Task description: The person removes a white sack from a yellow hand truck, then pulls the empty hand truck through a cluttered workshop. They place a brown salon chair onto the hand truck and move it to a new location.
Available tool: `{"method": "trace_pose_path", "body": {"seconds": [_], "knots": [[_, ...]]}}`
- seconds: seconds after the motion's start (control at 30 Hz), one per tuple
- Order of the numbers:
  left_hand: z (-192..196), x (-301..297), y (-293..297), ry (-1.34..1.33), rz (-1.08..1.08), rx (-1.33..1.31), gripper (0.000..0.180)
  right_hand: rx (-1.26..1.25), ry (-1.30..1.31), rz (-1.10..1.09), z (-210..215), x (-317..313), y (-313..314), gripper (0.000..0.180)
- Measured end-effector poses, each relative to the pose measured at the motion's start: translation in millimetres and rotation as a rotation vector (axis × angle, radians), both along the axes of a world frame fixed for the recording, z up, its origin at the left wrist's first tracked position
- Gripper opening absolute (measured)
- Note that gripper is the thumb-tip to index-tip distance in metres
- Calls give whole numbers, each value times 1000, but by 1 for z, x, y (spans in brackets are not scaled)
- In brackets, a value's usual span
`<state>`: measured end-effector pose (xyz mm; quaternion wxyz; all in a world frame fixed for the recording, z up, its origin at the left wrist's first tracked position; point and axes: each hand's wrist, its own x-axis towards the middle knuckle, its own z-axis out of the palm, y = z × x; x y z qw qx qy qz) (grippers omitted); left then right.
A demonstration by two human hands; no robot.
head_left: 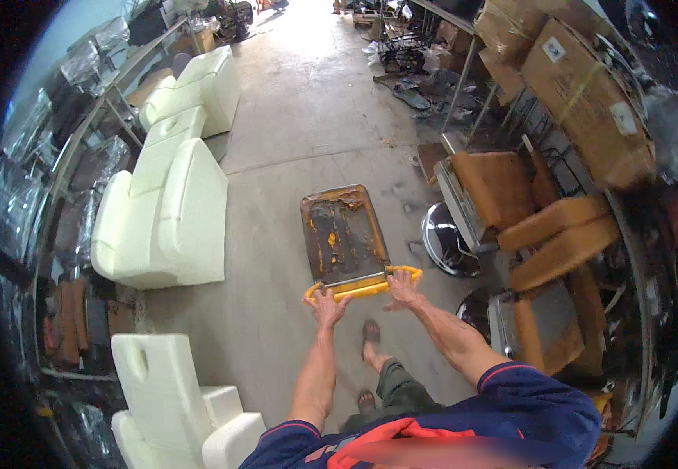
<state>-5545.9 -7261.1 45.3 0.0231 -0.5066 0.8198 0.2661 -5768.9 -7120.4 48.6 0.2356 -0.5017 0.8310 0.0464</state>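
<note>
While the cart [344, 234] is standing on the floor [265, 320], L hand [328, 309] & R hand [405, 291] are touching opp. ends of its yellow bar [364, 290]; can't tell if either's wrapping it. Cart's prob. feeling heavy & stiff, bar ends offering best hold.

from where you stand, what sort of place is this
Probably a furniture workshop or storeroom: pale seat forms line the left, brown chairs crowd the right, with cardboard boxes beyond.

Site type: furniture workshop. Indicators: pale foam-like seat bodies [194, 211] (ranged along the left side), brown padded chairs [495, 187], cardboard boxes [589, 102], storage racks [462, 82], concrete floor [296, 141].
</note>
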Motion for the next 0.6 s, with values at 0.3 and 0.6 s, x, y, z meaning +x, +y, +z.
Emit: {"method": "trace_pose_path", "body": {"seconds": [0.3, 0.6], "knots": [[10, -195, -351, 123, 182, 102, 89, 95, -79, 61, 42, -195, -358, 112], [-8, -354, -682, 144, 165, -17, 78, -74, -42, 136, 30, -348, -643, 127]]}}
